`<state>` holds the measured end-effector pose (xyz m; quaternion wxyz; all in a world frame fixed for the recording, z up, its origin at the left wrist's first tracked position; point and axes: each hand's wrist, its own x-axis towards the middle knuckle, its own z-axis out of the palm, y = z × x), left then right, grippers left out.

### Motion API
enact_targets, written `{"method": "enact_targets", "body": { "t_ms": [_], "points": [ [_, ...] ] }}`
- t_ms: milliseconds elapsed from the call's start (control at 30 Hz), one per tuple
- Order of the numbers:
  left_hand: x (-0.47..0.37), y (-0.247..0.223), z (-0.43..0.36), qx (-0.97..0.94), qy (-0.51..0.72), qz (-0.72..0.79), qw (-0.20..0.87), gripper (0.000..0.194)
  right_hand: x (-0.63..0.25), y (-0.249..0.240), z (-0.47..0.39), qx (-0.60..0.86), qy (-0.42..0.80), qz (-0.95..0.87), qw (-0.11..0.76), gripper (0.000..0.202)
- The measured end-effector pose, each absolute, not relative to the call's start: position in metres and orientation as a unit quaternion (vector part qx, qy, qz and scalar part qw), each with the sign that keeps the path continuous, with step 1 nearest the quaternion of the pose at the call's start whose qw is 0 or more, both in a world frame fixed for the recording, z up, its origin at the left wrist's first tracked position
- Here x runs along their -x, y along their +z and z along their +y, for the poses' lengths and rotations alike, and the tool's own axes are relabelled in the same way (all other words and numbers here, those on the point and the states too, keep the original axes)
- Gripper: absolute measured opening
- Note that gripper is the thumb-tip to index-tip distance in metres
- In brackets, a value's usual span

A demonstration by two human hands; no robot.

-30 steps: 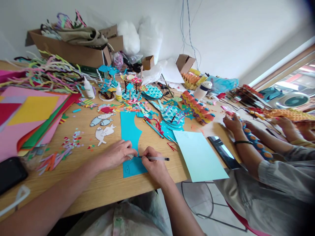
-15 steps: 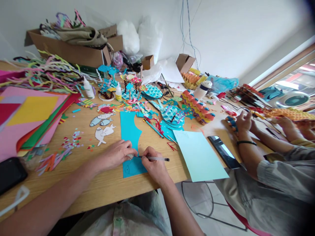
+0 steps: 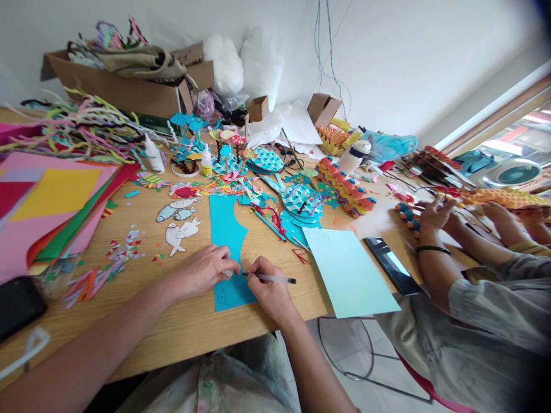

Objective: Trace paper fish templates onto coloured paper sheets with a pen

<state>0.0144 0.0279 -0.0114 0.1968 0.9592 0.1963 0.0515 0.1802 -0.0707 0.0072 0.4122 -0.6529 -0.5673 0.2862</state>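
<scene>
A blue sheet of paper (image 3: pixel 226 223) with a curved cut right edge lies on the table in front of me, a fish outline drawn near its lower end. My left hand (image 3: pixel 210 267) presses a small pale paper cut-out (image 3: pixel 228 273) onto this sheet, its fingertips closed together and partly covering it. In my right hand (image 3: pixel 269 284) is a pen (image 3: pixel 279 279), held almost level, with its tip at the blue paper beside the cut-out. Several pale paper fish (image 3: pixel 178 226) with drawn lines lie beyond my left hand.
Left are coloured sheets (image 3: pixel 55 195), paper scraps (image 3: pixel 124 249) and a black phone (image 3: pixel 19 307). Glue bottles (image 3: pixel 154 155) and paper crafts (image 3: pixel 301 201) stand behind. A pale green sheet (image 3: pixel 348 272) overhangs the front edge, beside another phone (image 3: pixel 391 265). A co-worker's hands (image 3: pixel 434 215) are at right.
My two hands, the pen and the blue paper have hardly moved. At the right, the co-worker's hands have shifted slightly.
</scene>
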Motion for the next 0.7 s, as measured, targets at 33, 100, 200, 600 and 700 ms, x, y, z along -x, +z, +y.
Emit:
{"method": "enact_targets", "body": {
  "t_ms": [33,100,200,600,700],
  "points": [
    [-0.0144,-0.0116,0.0279,-0.959,0.054,0.196,0.198,0.019,-0.1803,0.0068,-0.0707,0.652,0.286,-0.568,0.411,0.009],
    [-0.0145,-0.0122,0.028,-0.959,0.058,0.194,0.2,0.019,-0.1802,0.0063,-0.0708,0.654,0.286,-0.57,0.408,0.009],
    [-0.0147,-0.0128,0.0282,-0.958,0.057,0.198,0.198,0.018,-0.1792,0.0057,-0.0708,0.656,0.283,-0.57,0.405,0.008],
    [-0.014,-0.0135,0.0276,-0.96,0.072,0.193,0.192,0.016,-0.1809,0.0063,-0.0707,0.658,0.295,-0.551,0.421,0.008],
    [-0.0137,-0.0145,0.0276,-0.96,0.072,0.192,0.191,0.016,-0.1808,0.0072,-0.0709,0.66,0.289,-0.557,0.413,0.008]
  ]
}}
